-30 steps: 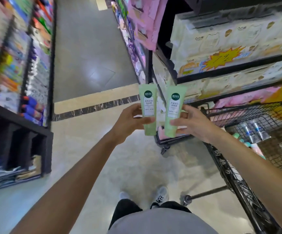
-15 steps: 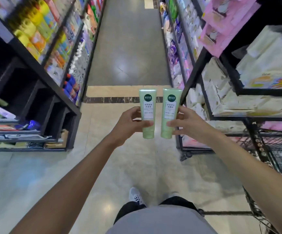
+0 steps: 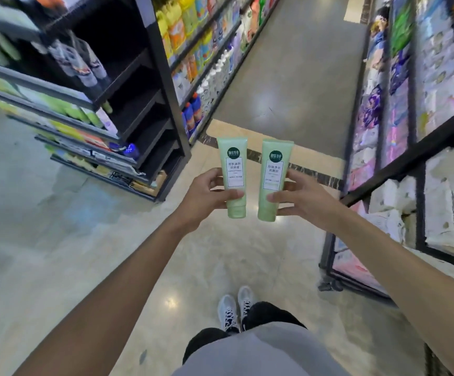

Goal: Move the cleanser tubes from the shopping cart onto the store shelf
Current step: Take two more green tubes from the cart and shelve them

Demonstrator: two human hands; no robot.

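Two pale green cleanser tubes with dark green round logos and white labels are held cap down in front of me over the aisle floor. My left hand (image 3: pixel 206 194) grips the left tube (image 3: pixel 234 169) around its lower half. My right hand (image 3: pixel 299 198) grips the right tube (image 3: pixel 273 172) the same way. The tubes stand side by side, a small gap between them. A black store shelf unit (image 3: pixel 149 126) with dark empty bays and some green tubes on its rails stands at the left. The shopping cart is out of view except perhaps a sliver at the bottom right.
A long shelf of bottles (image 3: pixel 206 42) runs up the left of the aisle. At the right stands a black rack (image 3: pixel 399 169) of packaged tissue and pads, its foot (image 3: pixel 329 283) close to my right leg. Beige and grey floor (image 3: pixel 288 77) stretches ahead.
My view has swung left, away from the cart and toward the left shelf unit. Both hands still hold the tubes upright, now slightly farther apart.
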